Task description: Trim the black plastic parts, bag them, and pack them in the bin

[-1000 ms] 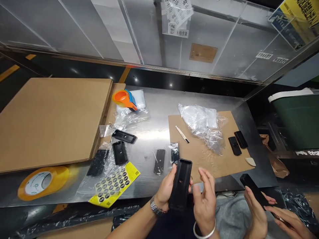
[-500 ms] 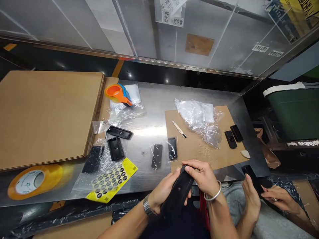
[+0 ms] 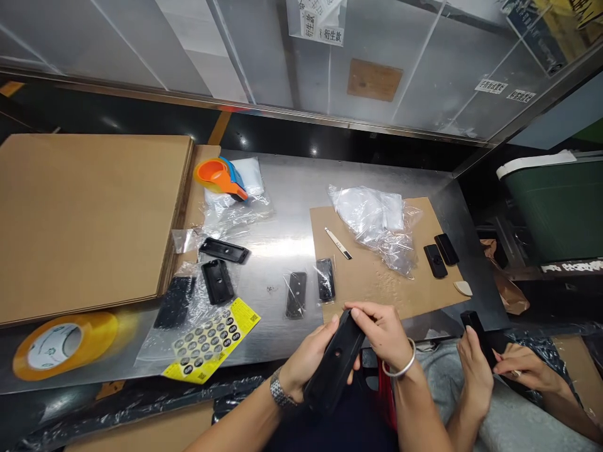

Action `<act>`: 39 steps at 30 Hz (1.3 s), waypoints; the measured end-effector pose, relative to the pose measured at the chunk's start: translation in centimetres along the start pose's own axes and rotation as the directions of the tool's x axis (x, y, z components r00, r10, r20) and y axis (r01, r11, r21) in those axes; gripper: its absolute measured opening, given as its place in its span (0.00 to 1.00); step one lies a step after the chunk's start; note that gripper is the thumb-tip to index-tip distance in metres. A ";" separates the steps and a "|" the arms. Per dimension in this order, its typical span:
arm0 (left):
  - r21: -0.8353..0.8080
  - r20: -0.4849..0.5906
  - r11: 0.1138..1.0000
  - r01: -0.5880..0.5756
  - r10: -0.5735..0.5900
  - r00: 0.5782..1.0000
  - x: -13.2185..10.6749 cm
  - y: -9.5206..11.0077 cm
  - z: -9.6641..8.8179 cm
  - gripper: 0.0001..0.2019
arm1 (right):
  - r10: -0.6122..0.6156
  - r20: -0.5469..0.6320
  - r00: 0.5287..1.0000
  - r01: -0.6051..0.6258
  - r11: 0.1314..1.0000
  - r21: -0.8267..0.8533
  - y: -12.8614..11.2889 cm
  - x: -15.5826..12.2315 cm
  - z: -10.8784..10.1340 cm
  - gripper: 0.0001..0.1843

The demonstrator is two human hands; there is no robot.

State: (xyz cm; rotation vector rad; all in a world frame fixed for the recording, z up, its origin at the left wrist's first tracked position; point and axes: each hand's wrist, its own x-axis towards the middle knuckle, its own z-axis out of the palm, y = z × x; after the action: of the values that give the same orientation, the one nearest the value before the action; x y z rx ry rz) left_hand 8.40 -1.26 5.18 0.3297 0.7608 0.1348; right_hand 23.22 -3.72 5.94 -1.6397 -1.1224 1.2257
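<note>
At the far left a roll of yellow packing tape (image 3: 63,344) lies flat on the steel table (image 3: 282,188), just in front of a stack of flat cardboard sheets (image 3: 89,213). To the right of the stack, an orange tape dispenser (image 3: 219,177) rests on clear wrapping at the back. Nearer, two open black trays (image 3: 217,281) sit on crumpled film, beside a yellow sticker sheet (image 3: 211,342) of round dark labels. Two small film-wrapped black pieces (image 3: 296,294) lie side by side at mid-table.

At the near edge, the left hand (image 3: 306,361), a watch at its wrist, is closed around the long side of a black plastic tray (image 3: 335,361), its thumb on the upper face. The tray is held tilted in the air just off the table's near edge, its top end pointing away from the person. The right hand (image 3: 384,333), a silver bangle at its wrist, pinches that top end with its fingertips.

Beyond the hands a brown cardboard mat (image 3: 377,282) carries a heap of clear plastic bags (image 3: 377,226), a thin white strip (image 3: 338,243) and a pair of small black parts (image 3: 440,255). At the lower right a co-worker's hands (image 3: 475,370) hold another black piece (image 3: 473,323). A green bin (image 3: 556,213) stands at the far right.
</note>
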 end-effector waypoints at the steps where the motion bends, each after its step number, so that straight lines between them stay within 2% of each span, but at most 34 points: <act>1: -0.007 -0.006 1.000 -0.019 0.019 1.000 0.1 0.1 -0.1 0.26 | 0.030 -0.048 0.998 -0.026 0.996 0.086 0.4 0.0 0.2 0.14; 4: 0.002 -0.044 0.996 -0.092 0.092 0.995 0.4 0.2 -0.3 0.26 | 0.097 -0.124 0.988 -0.060 0.961 0.271 1.3 -0.4 0.7 0.16; 8: 0.083 -0.184 0.978 -0.193 0.205 0.961 0.6 -0.1 -0.5 0.25 | 0.133 -0.011 0.991 -0.124 0.945 0.303 2.1 -1.4 1.8 0.23; 10: 0.118 -0.231 0.968 -0.223 0.245 0.941 0.6 -0.4 -0.4 0.23 | 0.176 -0.021 0.984 -0.160 0.935 0.317 2.2 -1.7 2.4 0.20; 12: 0.130 -0.220 0.962 -0.238 0.263 0.940 0.5 -0.6 -0.3 0.23 | 0.210 -0.088 0.974 -0.175 0.936 0.305 2.2 -1.7 2.7 0.15; 14: 0.124 -0.190 0.963 -0.240 0.261 0.947 0.5 -0.9 -0.3 0.24 | 0.223 -0.133 0.966 -0.179 0.942 0.284 2.3 -1.4 2.8 0.14; 20: 0.026 -0.124 0.979 -0.204 0.206 0.971 0.6 -1.1 -0.9 0.27 | 0.251 -0.075 0.965 -0.203 0.898 0.391 2.6 -1.0 2.3 0.19; 26: -0.135 -0.125 0.975 -0.178 0.162 0.979 0.7 -0.7 -0.9 0.26 | 0.163 -0.078 0.983 -0.115 0.898 0.425 1.7 -1.8 3.0 0.18; 29: -0.255 -0.152 0.957 -0.142 0.105 0.983 1.0 -0.3 -0.9 0.26 | 0.093 -0.109 0.990 -0.052 0.942 0.331 1.6 -2.6 3.7 0.22; 33: -0.374 -0.135 0.911 -0.172 0.130 0.982 1.4 0.0 -1.0 0.25 | -0.017 -0.154 0.988 0.028 0.997 0.069 2.2 -4.0 4.4 0.23; 36: -0.395 -0.130 0.910 -0.130 0.085 0.988 1.4 0.0 -1.3 0.27 | -0.099 -0.141 0.985 0.079 0.987 -0.141 2.3 -5.1 4.7 0.23; 39: -0.413 -0.124 0.904 -0.109 0.063 0.990 1.3 0.0 -1.5 0.28 | -0.222 -0.135 0.966 0.163 0.923 -0.350 1.8 -6.0 4.9 0.22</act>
State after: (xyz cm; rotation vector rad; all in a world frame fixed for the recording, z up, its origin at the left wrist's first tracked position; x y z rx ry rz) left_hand 8.31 -0.60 3.28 -0.0561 0.8030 0.3969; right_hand 17.93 -9.56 4.79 -1.7941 -1.4024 0.7778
